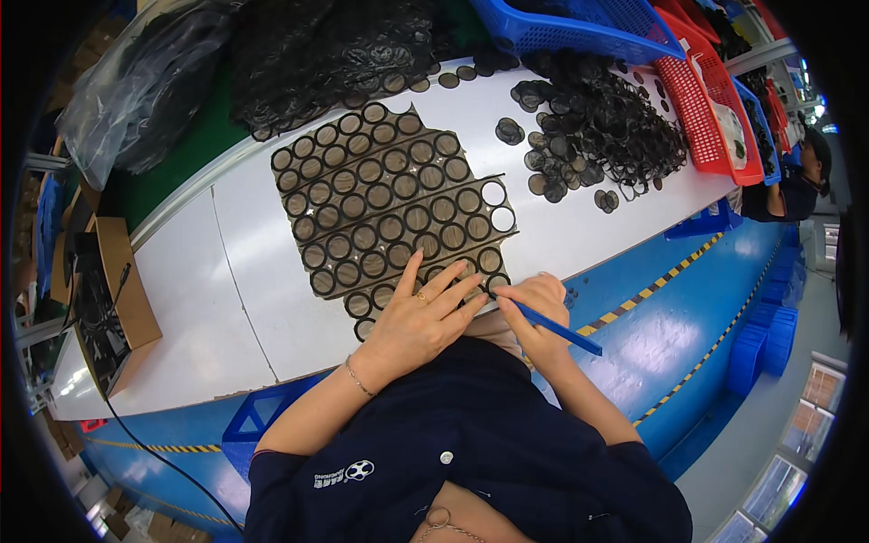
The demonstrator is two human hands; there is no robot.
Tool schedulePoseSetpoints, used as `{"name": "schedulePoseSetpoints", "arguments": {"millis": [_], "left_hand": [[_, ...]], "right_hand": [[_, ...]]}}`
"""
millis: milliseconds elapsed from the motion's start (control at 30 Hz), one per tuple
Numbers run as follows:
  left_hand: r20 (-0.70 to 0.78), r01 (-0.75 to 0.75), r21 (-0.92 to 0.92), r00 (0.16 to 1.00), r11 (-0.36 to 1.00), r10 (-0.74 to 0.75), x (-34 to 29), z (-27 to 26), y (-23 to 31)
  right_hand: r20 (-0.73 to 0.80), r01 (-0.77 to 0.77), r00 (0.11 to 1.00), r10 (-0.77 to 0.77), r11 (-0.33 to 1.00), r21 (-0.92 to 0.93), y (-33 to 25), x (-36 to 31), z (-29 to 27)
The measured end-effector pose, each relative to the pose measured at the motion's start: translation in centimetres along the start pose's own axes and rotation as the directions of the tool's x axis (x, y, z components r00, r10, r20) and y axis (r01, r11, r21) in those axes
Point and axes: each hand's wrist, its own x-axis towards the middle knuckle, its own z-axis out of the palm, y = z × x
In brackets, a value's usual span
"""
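Strips of dark mesh sheet point(337, 220) bearing rows of black rings lie side by side on the white table in front of me. My left hand point(418, 312) rests on the nearest strips, fingers spread, palm down. At the near right end of the strips, my right hand point(536, 317) grips a slim blue tool point(563, 332). Its tip is at a ring on the nearest strip; I cannot make out what kind of tool it is. White table shows through two rings point(493, 193) at the right end of one strip.
Loose dark discs point(554, 167) and a heap of black ring-shaped scraps point(638, 136) lie to the right. Black mesh point(326, 54) is piled at the back. A blue basket point(579, 32) and red basket point(711, 109) stand far right. A cardboard box point(134, 285) sits left; another person point(797, 185) is at right.
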Motion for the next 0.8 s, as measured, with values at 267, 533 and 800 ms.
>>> {"name": "schedulePoseSetpoints", "arguments": {"millis": [267,533,800], "left_hand": [[0.009,-0.009,0.014,1.0,1.0,0.009,-0.1,-0.2,0.1],[-0.063,-0.019,0.013,0.998,1.0,0.02,-0.1,0.3,0.2],[-0.069,-0.025,-0.005,0.997,1.0,0.025,0.1,-0.2,0.1]], "right_hand": [[-0.014,0.357,0.914,-0.405,0.821,-0.446,2.0,2.3,-1.0],[0.005,-0.303,0.95,0.313,0.913,0.272,2.1,4.4,-2.1],[-0.003,-0.021,1.0,0.021,0.999,0.025,-0.5,0.3,-0.1]]}}
